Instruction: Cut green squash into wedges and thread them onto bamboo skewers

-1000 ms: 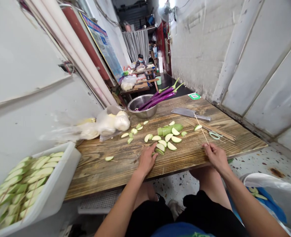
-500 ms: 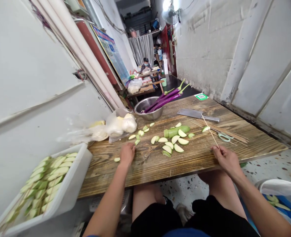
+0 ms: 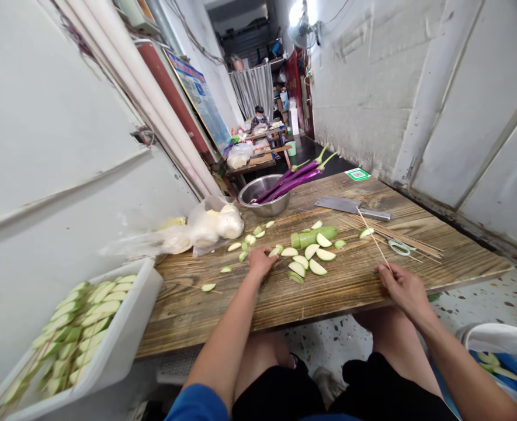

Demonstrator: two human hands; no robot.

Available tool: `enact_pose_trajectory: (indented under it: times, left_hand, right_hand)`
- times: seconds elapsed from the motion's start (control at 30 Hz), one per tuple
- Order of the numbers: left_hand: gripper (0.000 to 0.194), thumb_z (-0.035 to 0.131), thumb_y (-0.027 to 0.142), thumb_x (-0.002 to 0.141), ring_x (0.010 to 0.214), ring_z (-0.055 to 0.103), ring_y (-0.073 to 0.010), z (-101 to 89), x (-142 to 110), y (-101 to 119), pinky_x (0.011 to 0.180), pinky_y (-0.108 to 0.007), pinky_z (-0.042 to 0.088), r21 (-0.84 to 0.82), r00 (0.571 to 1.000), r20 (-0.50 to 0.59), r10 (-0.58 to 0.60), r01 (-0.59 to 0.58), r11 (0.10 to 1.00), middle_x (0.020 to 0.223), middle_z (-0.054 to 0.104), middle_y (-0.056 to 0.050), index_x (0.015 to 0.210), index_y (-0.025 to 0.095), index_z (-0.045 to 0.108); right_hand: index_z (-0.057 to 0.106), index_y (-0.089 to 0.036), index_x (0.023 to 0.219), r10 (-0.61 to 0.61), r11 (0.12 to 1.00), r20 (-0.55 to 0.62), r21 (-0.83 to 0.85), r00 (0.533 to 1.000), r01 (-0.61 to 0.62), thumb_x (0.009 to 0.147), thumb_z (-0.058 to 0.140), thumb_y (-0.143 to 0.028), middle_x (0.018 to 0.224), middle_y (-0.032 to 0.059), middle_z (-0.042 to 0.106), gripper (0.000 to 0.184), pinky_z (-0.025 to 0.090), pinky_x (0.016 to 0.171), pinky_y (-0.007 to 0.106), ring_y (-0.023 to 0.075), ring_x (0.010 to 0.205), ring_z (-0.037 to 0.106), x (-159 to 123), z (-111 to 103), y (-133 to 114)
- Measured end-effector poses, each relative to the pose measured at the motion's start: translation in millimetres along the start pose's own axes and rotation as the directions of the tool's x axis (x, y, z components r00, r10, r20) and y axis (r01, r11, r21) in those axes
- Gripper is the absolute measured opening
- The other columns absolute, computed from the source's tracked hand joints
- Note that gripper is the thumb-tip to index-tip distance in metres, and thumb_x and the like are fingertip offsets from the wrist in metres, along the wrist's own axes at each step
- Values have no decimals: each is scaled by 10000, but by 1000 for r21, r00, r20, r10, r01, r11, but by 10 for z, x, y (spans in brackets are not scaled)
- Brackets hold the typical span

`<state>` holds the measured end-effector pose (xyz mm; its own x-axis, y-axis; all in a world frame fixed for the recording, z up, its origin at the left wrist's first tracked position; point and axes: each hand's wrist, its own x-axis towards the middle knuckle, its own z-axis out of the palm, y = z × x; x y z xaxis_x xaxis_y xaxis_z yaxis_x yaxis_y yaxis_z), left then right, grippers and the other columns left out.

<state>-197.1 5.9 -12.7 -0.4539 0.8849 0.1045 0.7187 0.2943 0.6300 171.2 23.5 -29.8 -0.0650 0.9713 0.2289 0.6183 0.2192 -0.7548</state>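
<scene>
My left hand (image 3: 262,261) reaches over the wooden table, thumb and fingers apart around a half-moon slice (image 3: 274,252) of green-skinned vegetable with pale flesh. Its fingertips touch or nearly touch the slice; the grip is partly hidden. My right hand (image 3: 402,285), near the front edge, pinches a thin bamboo skewer (image 3: 373,235) that points up and away, with no slice on it. Between the hands lie several more slices (image 3: 318,266) and a partly cut green vegetable (image 3: 314,236). Two separate slices (image 3: 208,287) lie left of my left hand.
A cleaver (image 3: 337,203), loose bamboo skewers (image 3: 416,241) and scissors (image 3: 399,248) lie at right. Purple eggplants (image 3: 294,180) rest in a metal bowl (image 3: 276,206) behind. A white tub (image 3: 142,304) of skewered slices stands left; a lined bucket (image 3: 495,332) stands right. A person (image 3: 259,118) sits far back.
My left hand has moved right, from the left-hand slices to one near the middle, uncovering a slice behind it. My right hand still holds the skewer in nearly the same place.
</scene>
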Motion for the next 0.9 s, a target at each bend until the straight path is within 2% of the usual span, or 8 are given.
enact_pose_trajectory:
  times: [0.13, 0.27, 0.37, 0.47, 0.57, 0.67, 0.8, 0.9]
  left_hand:
    - [256, 681, 227, 577, 726, 555, -162, -3, -34, 12, 693, -285, 408, -63, 996, -90, 28, -33, 997, 772, 624, -36, 803, 148, 589]
    - [420, 690, 237, 592, 743, 574, -148, -29, -257, 2, 694, -272, 428, -426, 998, -61, 29, -52, 903, 834, 637, -46, 978, 147, 549]
    - [459, 709, 273, 597, 686, 566, -119, -64, -452, -38, 627, -234, 429, -661, 998, 32, -61, 67, 747, 862, 643, -51, 1013, 150, 559]
    - [366, 708, 250, 614, 563, 509, -56, -110, -551, -105, 503, -167, 380, -844, 979, 114, -171, 186, 504, 778, 621, -2, 941, 156, 572]
    - [262, 683, 175, 647, 531, 492, -28, -151, -552, -182, 448, -132, 353, -944, 955, 205, -216, 251, 212, 735, 595, 24, 873, 163, 549]
    - [192, 613, 147, 726, 636, 567, -53, -177, -522, -241, 528, -151, 437, -957, 942, 280, -183, 289, 23, 857, 629, -21, 905, 162, 548]
    - [164, 487, 208, 833, 923, 606, -157, -191, -494, -277, 765, -288, 499, -931, 924, 353, -145, 332, -148, 964, 641, -92, 967, 141, 556]
    - [169, 461, 216, 848, 965, 601, -185, -197, -489, -277, 812, -324, 492, -922, 912, 374, -166, 346, -174, 950, 651, -113, 935, 119, 569]
  right_hand:
    - [634, -190, 840, -36, 999, 25, 22, 999, 36, 819, 391, -488, 582, 19, 585, 385, 407, 548, 265, 184, 573, 559, -3, -33, -32]
    - [583, -170, 1063, -129, 972, 133, 215, 983, 99, 854, 360, -452, 590, -2, 550, 416, 425, 592, 255, 152, 566, 530, -246, -8, -240]
    - [570, -168, 1082, -153, 929, 331, 370, 931, 22, 860, 367, -436, 562, -19, 526, 403, 400, 492, 225, 128, 505, 495, -597, 159, -500]
    - [492, -160, 1150, -164, 880, 500, 463, 850, -103, 887, 319, -400, 583, -26, 551, 396, 348, 407, 204, 99, 418, 438, -920, 400, -745]
    - [506, -167, 1091, -208, 880, 497, 470, 843, -60, 879, 339, -337, 668, -2, 606, 318, 362, 422, 202, 96, 446, 472, -1089, 598, -911]
    - [547, -177, 1008, -284, 892, 451, 448, 846, 60, 855, 363, -250, 763, 18, 631, 250, 399, 493, 214, 108, 546, 532, -1115, 712, -1026]
    - [475, -164, 1150, -371, 891, 486, 427, 791, 156, 788, 368, -130, 603, -35, 605, 379, 411, 537, 219, 110, 523, 523, -1047, 808, -1168]
    - [513, -158, 1124, -356, 905, 505, 396, 786, 156, 789, 392, -162, 493, -58, 543, 357, 379, 454, 201, 103, 427, 466, -974, 885, -1280]
